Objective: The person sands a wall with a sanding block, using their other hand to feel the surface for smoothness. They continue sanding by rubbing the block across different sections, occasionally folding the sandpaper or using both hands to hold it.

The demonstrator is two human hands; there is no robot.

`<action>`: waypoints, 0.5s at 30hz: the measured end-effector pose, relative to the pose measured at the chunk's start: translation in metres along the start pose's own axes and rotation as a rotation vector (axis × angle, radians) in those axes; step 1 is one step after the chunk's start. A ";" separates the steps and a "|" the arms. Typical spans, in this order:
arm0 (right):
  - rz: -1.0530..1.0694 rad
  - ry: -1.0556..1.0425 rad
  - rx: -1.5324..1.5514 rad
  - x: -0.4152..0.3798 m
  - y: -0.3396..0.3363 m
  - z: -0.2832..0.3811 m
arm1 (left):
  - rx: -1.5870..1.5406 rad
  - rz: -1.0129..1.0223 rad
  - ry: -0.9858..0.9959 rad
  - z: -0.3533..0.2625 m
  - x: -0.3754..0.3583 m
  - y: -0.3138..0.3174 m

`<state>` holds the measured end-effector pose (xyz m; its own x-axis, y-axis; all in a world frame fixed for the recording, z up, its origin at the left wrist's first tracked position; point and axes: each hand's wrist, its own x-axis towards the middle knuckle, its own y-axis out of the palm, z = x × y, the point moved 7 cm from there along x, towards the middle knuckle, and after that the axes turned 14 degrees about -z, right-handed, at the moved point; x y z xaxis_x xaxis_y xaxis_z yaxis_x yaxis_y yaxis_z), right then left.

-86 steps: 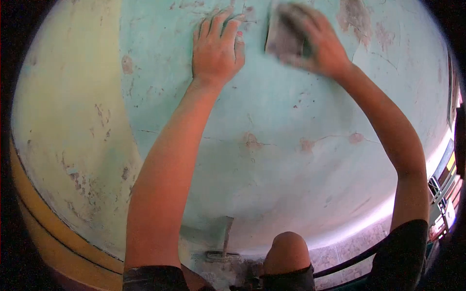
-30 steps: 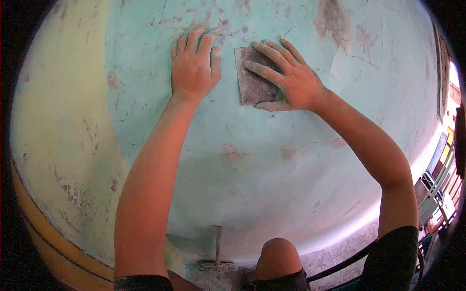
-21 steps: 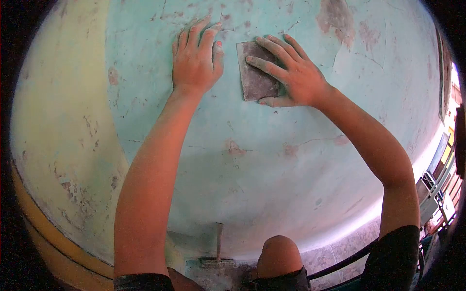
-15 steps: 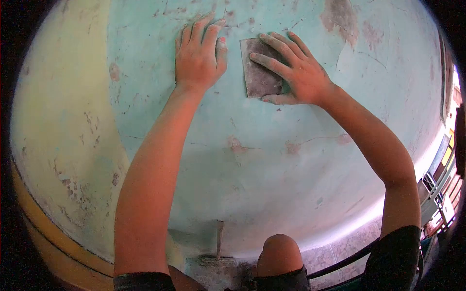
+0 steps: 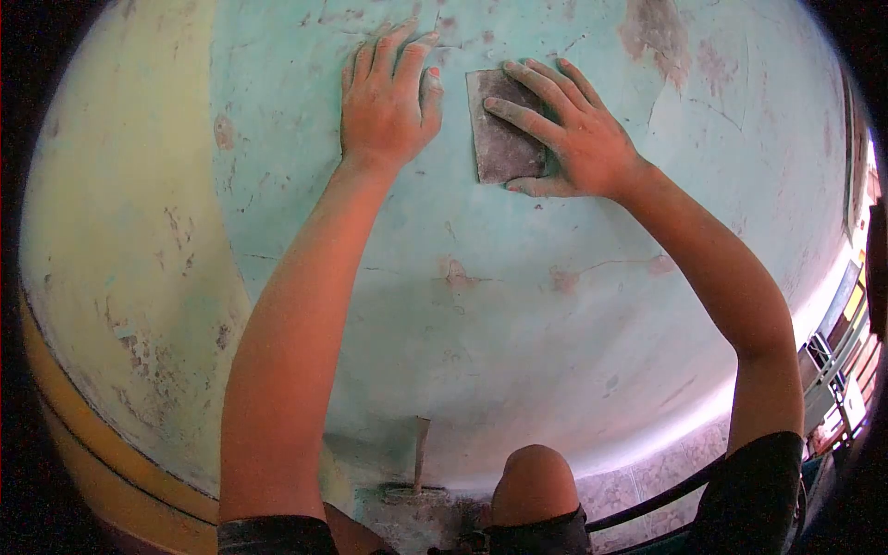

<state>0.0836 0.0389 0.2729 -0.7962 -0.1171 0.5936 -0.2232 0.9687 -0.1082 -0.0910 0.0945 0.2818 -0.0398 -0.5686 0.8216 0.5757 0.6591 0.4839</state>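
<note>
Pressed against the worn turquoise wall (image 5: pixel 407 305) is a dark grey sheet of sandpaper (image 5: pixel 504 153) with a paler left edge. My right hand (image 5: pixel 578 134) lies over its right part, fingers spread across the sheet and thumb along the lower edge, holding it to the surface. To the left, my left hand (image 5: pixel 388 106) rests on bare wall with its fingers apart and nothing in it. Pale dust coats the fingers of both hands.
The wall has a peeled patch (image 5: pixel 655 42) at upper right and a cracked spot (image 5: pixel 458 273) lower down. A yellowish painted strip (image 5: pixel 120 203) runs along the left. Below, a scraper-like tool with an upright handle (image 5: pixel 421 453) stands near my knee (image 5: pixel 534 486).
The whole view has shifted slightly to the right within the frame. Both hands and the sandpaper keep nearly the same place on the wall.
</note>
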 end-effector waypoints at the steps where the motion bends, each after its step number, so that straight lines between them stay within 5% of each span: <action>1: 0.000 0.009 0.008 0.000 0.000 0.000 | 0.000 0.000 0.000 0.000 0.000 0.000; 15: 0.014 0.002 -0.015 -0.001 0.002 0.000 | -0.019 -0.006 0.004 0.000 -0.001 -0.001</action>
<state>0.0844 0.0407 0.2724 -0.7982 -0.1028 0.5936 -0.2035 0.9734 -0.1050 -0.0914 0.0944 0.2811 -0.0403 -0.5741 0.8178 0.5906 0.6465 0.4829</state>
